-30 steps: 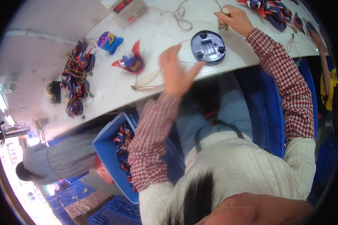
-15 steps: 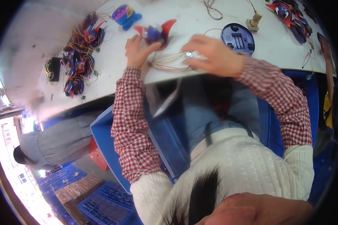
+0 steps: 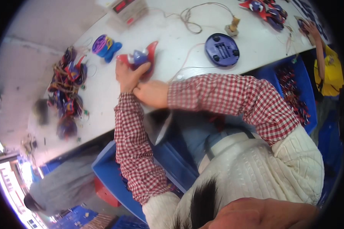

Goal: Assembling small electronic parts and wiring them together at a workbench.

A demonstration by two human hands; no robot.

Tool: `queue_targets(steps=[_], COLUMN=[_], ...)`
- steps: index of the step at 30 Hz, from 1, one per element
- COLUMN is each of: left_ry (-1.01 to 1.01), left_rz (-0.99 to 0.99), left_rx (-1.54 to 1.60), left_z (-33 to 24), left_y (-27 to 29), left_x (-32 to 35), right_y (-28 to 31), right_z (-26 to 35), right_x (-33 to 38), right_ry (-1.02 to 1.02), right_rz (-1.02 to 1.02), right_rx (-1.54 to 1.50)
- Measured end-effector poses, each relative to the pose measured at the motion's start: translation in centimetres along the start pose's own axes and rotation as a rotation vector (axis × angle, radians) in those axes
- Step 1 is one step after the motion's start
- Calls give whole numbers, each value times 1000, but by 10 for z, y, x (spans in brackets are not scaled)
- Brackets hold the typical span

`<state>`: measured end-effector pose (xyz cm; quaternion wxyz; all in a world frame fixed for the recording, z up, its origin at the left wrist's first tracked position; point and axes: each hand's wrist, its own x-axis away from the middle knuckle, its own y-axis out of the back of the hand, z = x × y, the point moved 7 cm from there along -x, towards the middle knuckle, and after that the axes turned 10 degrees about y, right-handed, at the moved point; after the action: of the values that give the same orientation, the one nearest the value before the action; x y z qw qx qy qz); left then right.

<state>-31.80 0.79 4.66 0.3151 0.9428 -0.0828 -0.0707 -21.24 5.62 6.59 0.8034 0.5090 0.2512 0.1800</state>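
My left hand (image 3: 128, 75) is closed round the lower side of a purple toy part with red wing-like points (image 3: 140, 58), its thumb lying across the front. Close against the base of that thumb is my right hand (image 3: 153, 94), fingers curled together; what they hold, if anything, is hidden. To the right of the hands lies a round purple battery base (image 3: 233, 51), its open compartment facing up. A thin red wire and a black wire (image 3: 193, 67) run from it toward my hands.
A blue and purple toy piece (image 3: 111, 49) stands beyond my left hand. Wired toy parts (image 3: 70, 78) are heaped at left, more (image 3: 269, 14) at far right. A box with a red display (image 3: 127, 9) stands at the back. A blue bin (image 3: 307, 87) holds small parts; a co-worker's hand (image 3: 312, 29) is beyond.
My right hand has moved left to meet my left hand, and the loose wires once below it are now covered. The whole view has shifted, showing more of the table's back.
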Motion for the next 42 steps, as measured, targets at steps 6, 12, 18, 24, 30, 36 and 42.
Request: queue_targets(steps=[6,12,18,24,30,36,42], left_ry=[232,166,79,2,-17,-3,208], left_rz=[110,171,363,489,460,561,318], left_rx=[928,1214,1005,585,427,893,1169], left_z=[-16,-66,-145,-170,-154,-186,-120], left_y=[-8,-29,-94,-165,-184,-138,-67], left_x=[21,42,57,57,48,84,117], right_y=[74,154,177,151,142,167,161], right_z=[-30,-99,-168,-215,-215,-173,-94], right_x=[47,113,194,240,232,224,136], right_ry=[-19,-312,-549,-629,-524,-269,-122], right_rz=[-161,-416,-698,-662,-719,-869,-473], right_rx=[-357,-917,-902,-412,-285,-421,-740])
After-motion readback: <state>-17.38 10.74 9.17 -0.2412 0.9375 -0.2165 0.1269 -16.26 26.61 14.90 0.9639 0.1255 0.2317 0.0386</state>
